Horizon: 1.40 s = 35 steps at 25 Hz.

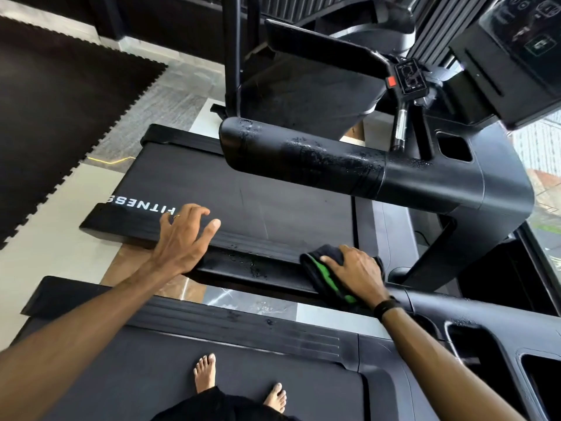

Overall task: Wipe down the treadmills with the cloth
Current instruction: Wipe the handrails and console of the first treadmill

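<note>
On the near side rail of the far black treadmill [243, 189], the right hand [355, 273] presses down on a bunched black cloth with a bright green stripe [326, 273]. Its fingers curl over the top of the cloth and hold it flat against the long black ribbed side rail [255, 262]. A dark band [387, 306] sits on the right wrist.

Further left on the same rail, the left hand [182, 238] rests with its palm down. Its fingers are spread wide and hold nothing. A thin ring shows on one finger.

Small wet drops lie on the rail between the two hands. More wet drops shine on the fat black rounded handrail [303, 159] that sticks out over the grey running belt [230, 183]. White letters on the belt read "FITNESS", seen upside down.

Two bare feet [206, 372] stand on the grey belt of the near black treadmill [182, 375], which lies side by side with the far one. A strip of pale shiny floor [258, 306] shows between the two machines.

At the left, a black foam mat with jagged puzzle edges [60, 123] covers part of the floor. At the top right, a dark control screen [522, 41] tilts over the far treadmill.
</note>
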Tool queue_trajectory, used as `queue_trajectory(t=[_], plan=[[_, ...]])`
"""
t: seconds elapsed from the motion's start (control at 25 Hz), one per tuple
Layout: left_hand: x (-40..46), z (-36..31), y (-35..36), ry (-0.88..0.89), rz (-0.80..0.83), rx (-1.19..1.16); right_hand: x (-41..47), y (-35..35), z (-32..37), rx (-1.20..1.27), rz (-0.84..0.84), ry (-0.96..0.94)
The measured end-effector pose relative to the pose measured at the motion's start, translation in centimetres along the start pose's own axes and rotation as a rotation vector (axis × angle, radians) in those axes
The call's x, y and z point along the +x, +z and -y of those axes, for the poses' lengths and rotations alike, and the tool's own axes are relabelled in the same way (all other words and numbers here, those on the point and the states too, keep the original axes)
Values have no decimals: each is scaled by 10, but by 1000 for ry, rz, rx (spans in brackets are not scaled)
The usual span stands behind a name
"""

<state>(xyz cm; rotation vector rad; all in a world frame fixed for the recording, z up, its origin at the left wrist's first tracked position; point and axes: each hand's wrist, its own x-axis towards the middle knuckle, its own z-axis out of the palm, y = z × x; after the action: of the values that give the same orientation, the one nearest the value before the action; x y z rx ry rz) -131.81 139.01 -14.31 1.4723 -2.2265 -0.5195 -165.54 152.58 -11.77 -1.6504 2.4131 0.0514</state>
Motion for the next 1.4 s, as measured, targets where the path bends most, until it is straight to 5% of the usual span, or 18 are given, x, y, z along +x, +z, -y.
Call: queue_trajectory(t=[0.16, 0.32, 0.4, 0.52, 0.76, 0.96, 1.16, 1.28, 1.4], plan=[[5, -3, 2, -42, -82, -72, 48, 6, 3, 73, 373, 253], [3, 0, 2, -90, -158, -147, 76, 24, 92, 132, 568, 157], [4, 0, 0, -113, -160, -168, 70, 26, 152, 197, 561, 59], [2, 1, -1, -136, -171, -201, 37, 17, 203, 96, 323, -138], [-4, 6, -2, -129, -216, -306, -16, 2, 122, 179, -114, -250], [0, 5, -1, -144, -218, -370, 31, -6, 25, 118, 284, 195], [1, 3, -4, -154, -216, -379, 78, 21, 97, 89, 576, 131], [-1, 2, -6, -177, -257, -426, 78, 25, 203, 231, 582, 28], [-3, 5, -7, -191, -341, -521, 53, 24, 269, 203, 349, -150]])
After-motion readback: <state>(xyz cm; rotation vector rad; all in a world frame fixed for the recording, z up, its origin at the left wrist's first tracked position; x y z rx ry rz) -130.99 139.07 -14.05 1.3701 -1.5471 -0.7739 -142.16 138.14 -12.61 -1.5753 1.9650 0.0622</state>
